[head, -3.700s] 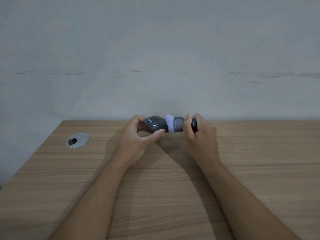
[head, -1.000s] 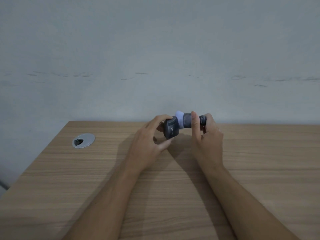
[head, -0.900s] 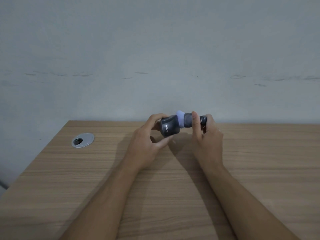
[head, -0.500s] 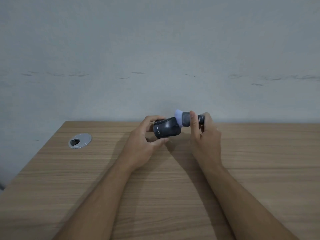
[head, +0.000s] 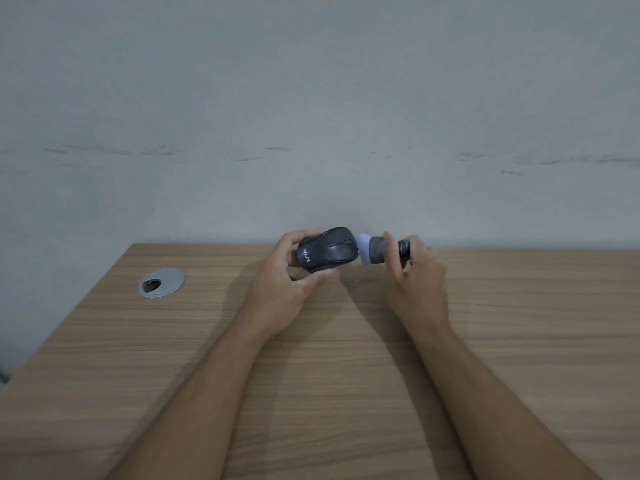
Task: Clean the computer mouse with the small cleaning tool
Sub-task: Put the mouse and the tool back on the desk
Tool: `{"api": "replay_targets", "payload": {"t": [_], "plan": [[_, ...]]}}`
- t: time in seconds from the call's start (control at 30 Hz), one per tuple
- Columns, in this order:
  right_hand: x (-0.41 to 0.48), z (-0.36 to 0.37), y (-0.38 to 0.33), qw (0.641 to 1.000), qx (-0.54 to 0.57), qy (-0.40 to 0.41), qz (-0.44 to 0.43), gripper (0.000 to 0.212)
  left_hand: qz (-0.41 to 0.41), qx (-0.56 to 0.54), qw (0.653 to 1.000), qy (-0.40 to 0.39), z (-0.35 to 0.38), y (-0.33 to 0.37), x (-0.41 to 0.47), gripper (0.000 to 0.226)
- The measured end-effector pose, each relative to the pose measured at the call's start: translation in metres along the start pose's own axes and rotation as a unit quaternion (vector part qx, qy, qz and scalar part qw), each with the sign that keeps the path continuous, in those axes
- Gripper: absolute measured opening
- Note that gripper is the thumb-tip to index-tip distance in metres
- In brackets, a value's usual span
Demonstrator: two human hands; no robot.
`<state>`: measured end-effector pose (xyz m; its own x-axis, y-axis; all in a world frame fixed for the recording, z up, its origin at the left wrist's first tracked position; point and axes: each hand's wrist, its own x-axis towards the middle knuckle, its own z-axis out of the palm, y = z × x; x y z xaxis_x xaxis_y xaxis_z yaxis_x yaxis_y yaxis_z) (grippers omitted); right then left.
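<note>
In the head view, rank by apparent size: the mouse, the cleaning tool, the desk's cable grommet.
Largest to smallest:
1. mouse
2. cleaning tool, partly hidden by the right hand
3. cable grommet

Tool and grommet look close, so their order is unsure.

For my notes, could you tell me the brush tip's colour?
Pale lavender-white brush tip, shown in the head view.

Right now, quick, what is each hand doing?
Left hand: closed around the dark grey plastic computer mouse, held above the wooden table.
Right hand: closed on the small grey cleaning tool with a pale lilac tip.
</note>
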<state>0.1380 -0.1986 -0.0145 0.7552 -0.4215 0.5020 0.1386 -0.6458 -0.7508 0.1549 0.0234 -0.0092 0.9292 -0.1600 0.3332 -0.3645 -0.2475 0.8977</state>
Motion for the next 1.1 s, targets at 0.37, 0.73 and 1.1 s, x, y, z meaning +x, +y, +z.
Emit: {"api": "replay_targets", "payload": {"t": [0.37,0.73,1.1], "plan": [[-0.038,-0.003,-0.030,0.996,0.007,-0.043,-0.082,0.041,-0.067,-0.023,0.997,0.037,0.000,0.009,-0.012,0.052],[-0.046,-0.031,-0.024,0.998,0.033,-0.039,-0.026,0.047,-0.058,0.023,0.998,-0.025,-0.004,0.023,-0.052,0.052],[-0.057,-0.042,-0.015,0.998,-0.033,-0.014,0.048,0.044,-0.088,0.048,0.995,-0.029,-0.010,0.027,-0.065,0.055]]}}
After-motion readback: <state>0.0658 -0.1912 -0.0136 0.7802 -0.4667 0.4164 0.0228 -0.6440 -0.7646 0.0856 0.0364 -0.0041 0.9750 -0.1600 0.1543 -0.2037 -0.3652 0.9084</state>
